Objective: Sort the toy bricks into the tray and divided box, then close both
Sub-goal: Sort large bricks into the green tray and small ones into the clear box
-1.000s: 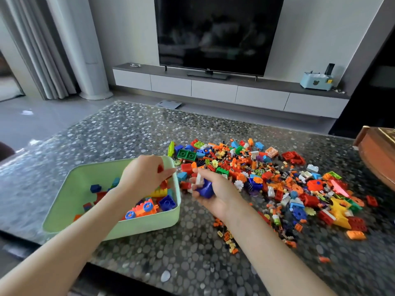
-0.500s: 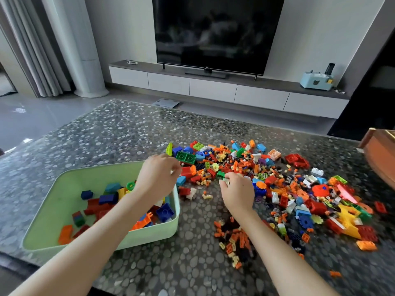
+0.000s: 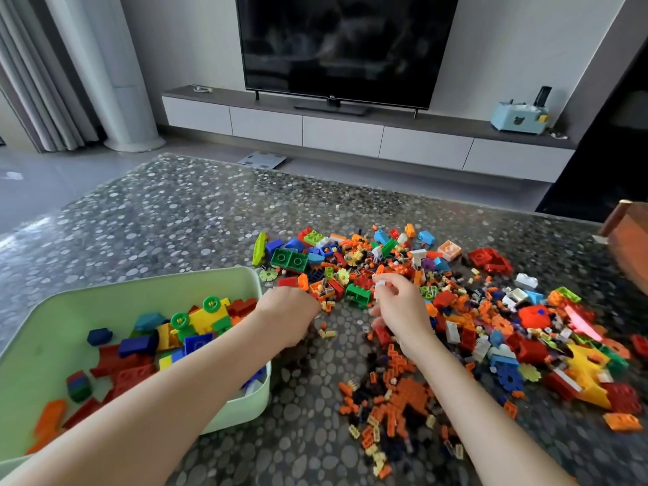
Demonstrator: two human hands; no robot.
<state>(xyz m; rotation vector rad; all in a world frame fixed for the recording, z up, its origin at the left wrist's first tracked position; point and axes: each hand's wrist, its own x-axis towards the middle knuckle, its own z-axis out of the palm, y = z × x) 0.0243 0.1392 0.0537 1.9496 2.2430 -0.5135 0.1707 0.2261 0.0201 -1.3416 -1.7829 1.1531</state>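
A light green tray (image 3: pixel 157 280) stands at the left and holds several large bricks (image 3: pixel 196 327) in red, blue, yellow and green. A wide pile of mixed toy bricks (image 3: pixel 491 310) covers the table's middle and right. A patch of small orange bricks (image 3: pixel 403 398) lies nearer me. My left hand (image 3: pixel 287 317) is back up, just past the tray's right corner, with fingers curled down at the pile's near edge; what they touch is hidden. My right hand (image 3: pixel 399 310) hovers over the pile and pinches a small white brick (image 3: pixel 380 284) at its fingertips.
The table top (image 3: pixel 175 222) has a grey pebble pattern. A brown wooden object (image 3: pixel 627 240) juts in at the right edge. Beyond the table are a TV (image 3: pixel 343 47) on a low cabinet (image 3: pixel 350 135), and curtains (image 3: pixel 42 82) at the left.
My left hand moved from above the tray's corner to the table just right of it. My right hand no longer holds the blue brick and has picked a small white brick out of the pile.
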